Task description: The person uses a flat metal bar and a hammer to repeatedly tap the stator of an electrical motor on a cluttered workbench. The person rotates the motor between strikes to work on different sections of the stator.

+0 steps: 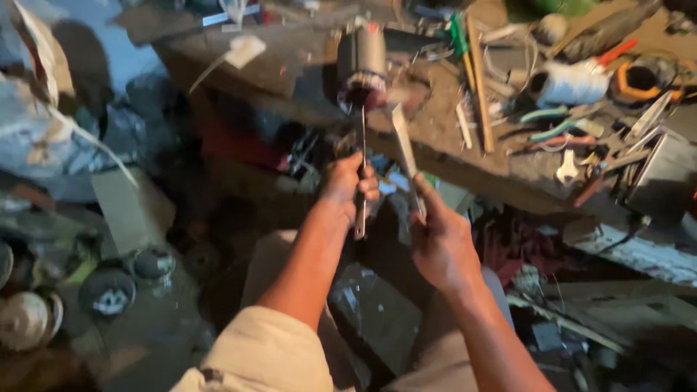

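Note:
My left hand (pixel 347 183) grips a thin metal rod (pixel 361 156) that runs up to a grey cylindrical motor stator (pixel 361 67) with dark red windings, standing on the cluttered wooden workbench (pixel 435 123). My right hand (pixel 438 239) holds a flat pale metal strip (pixel 404 145) that points up toward the stator's right side. Both hands are raised in front of the bench edge, a short way apart. The picture is blurred by motion.
A white roll (pixel 570 83), pliers with pale green handles (pixel 548 123), wooden sticks (pixel 479 80), an orange coil (pixel 642 80) and loose tools cover the bench. Round metal parts (pixel 107 290) lie on the dark floor at the left. A grey box (pixel 664 178) sits at the right.

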